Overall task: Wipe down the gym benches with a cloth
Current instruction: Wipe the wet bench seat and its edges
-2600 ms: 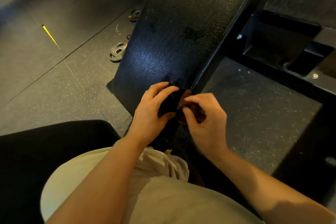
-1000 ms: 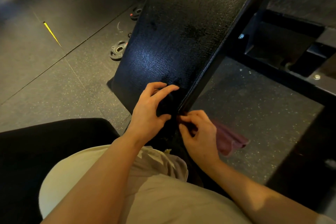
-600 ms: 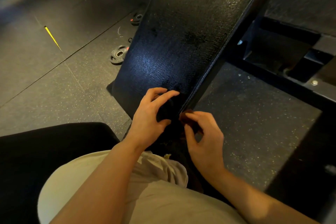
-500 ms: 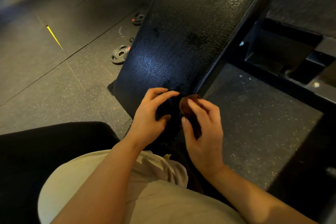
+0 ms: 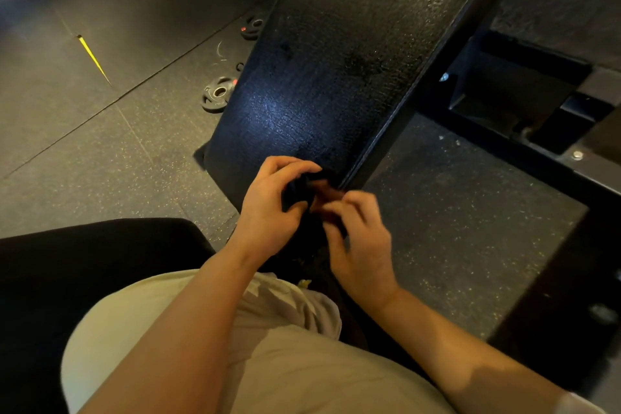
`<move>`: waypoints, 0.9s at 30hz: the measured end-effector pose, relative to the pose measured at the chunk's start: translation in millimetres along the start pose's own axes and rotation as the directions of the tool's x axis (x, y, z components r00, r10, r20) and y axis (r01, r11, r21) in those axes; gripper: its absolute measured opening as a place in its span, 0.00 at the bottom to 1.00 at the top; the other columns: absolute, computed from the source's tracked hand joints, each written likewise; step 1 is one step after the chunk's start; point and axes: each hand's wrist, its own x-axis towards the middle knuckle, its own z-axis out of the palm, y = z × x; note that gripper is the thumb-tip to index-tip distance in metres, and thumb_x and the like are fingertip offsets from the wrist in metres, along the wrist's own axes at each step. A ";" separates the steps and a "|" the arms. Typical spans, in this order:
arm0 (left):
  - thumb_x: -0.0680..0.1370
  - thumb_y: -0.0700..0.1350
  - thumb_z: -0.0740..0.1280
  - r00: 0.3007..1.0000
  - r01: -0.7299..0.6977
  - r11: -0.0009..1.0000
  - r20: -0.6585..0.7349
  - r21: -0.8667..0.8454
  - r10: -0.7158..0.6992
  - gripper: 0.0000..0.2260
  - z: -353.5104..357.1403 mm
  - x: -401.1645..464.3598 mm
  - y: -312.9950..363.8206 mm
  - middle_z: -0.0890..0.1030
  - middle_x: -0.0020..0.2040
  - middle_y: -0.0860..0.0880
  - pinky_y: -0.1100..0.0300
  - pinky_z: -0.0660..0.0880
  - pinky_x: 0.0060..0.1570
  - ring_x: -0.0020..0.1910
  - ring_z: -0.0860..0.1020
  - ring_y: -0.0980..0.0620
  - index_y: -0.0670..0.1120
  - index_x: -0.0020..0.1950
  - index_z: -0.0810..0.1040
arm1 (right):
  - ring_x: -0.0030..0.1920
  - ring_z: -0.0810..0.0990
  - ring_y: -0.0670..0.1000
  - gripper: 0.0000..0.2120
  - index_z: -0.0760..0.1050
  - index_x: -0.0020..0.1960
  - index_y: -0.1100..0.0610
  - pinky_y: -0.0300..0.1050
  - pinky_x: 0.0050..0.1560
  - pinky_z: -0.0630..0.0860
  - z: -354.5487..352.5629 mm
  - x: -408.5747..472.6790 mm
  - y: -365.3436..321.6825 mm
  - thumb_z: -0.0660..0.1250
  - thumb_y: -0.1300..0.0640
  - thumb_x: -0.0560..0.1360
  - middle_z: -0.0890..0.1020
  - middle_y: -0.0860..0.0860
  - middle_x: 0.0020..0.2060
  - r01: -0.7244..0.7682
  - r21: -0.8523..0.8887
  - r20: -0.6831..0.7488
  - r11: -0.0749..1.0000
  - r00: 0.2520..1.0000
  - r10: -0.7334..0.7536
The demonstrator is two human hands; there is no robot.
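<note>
Now, by parts:
Bench (image 5: pixel 336 60): black textured pad, tilted, running up and away.
Left hand (image 5: pixel 268 208): fingers curled round something dark at the pad's near corner.
Right hand (image 5: pixel 361 239): blurred, fingertips pinching a reddish cloth (image 5: pixel 324 188) just beside the left hand.
Floor (image 5: pixel 100 151): two weight plates (image 5: pixel 218 95) left of the bench.

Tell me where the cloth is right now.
In the head view the reddish cloth sits bunched between the left hand and right hand, at the near end of the black bench pad.
</note>
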 end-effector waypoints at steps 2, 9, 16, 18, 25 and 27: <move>0.65 0.28 0.71 1.000 0.003 1.000 0.013 0.007 -0.003 0.28 -0.7 -0.2 -0.1 0.72 0.57 0.50 0.55 0.73 0.63 0.58 0.75 0.53 0.52 0.59 0.78 | 0.48 0.75 0.45 0.06 0.78 0.51 0.60 0.36 0.48 0.74 0.4 -5.6 0.2 0.65 0.61 0.75 0.72 0.49 0.51 -0.010 0.042 0.074 0.999 0.997 0.006; 0.65 0.40 0.75 0.993 -0.051 0.992 0.097 -0.113 0.062 0.24 4.3 -8.1 25.3 0.78 0.53 0.49 0.65 0.75 0.55 0.51 0.79 0.55 0.48 0.60 0.78 | 0.42 0.80 0.45 0.06 0.74 0.51 0.58 0.36 0.44 0.76 -27.9 28.5 -26.3 0.64 0.67 0.77 0.82 0.50 0.40 -0.328 0.775 0.005 0.541 0.859 0.513; 0.68 0.23 0.63 0.997 0.080 0.956 0.003 -0.284 -0.083 0.29 13.3 -3.2 30.2 0.78 0.43 0.48 0.67 0.75 0.42 0.40 0.78 0.54 0.56 0.53 0.78 | 0.48 0.82 0.47 0.10 0.77 0.53 0.55 0.44 0.49 0.79 -35.1 39.9 -20.9 0.69 0.65 0.74 0.83 0.50 0.45 -0.323 0.633 -0.012 0.704 0.905 0.426; 0.69 0.23 0.63 0.996 0.081 0.944 -0.014 -0.319 -0.090 0.28 14.8 -2.6 26.4 0.79 0.44 0.46 0.64 0.76 0.43 0.41 0.79 0.52 0.55 0.52 0.79 | 0.58 0.77 0.47 0.22 0.75 0.62 0.56 0.44 0.58 0.75 -42.1 36.9 -12.7 0.74 0.59 0.69 0.78 0.52 0.57 -0.175 0.340 -0.118 0.924 0.967 0.227; 0.72 0.28 0.68 0.993 0.072 0.881 -0.045 -0.468 -0.106 0.19 14.9 -0.1 33.0 0.80 0.42 0.50 0.65 0.77 0.43 0.41 0.79 0.55 0.52 0.51 0.77 | 0.65 0.69 0.41 0.35 0.70 0.67 0.51 0.29 0.63 0.67 -25.9 18.8 3.5 0.79 0.64 0.64 0.66 0.54 0.67 0.060 -0.026 -0.062 0.998 0.996 -0.062; 0.73 0.29 0.69 0.993 0.087 0.870 -0.027 -0.486 -0.115 0.18 13.1 0.2 35.1 0.81 0.42 0.50 0.64 0.78 0.43 0.41 0.80 0.54 0.52 0.52 0.77 | 0.57 0.73 0.39 0.28 0.73 0.60 0.52 0.26 0.57 0.68 -20.7 17.5 3.3 0.76 0.69 0.65 0.73 0.52 0.59 0.000 0.009 -0.145 1.000 0.989 0.001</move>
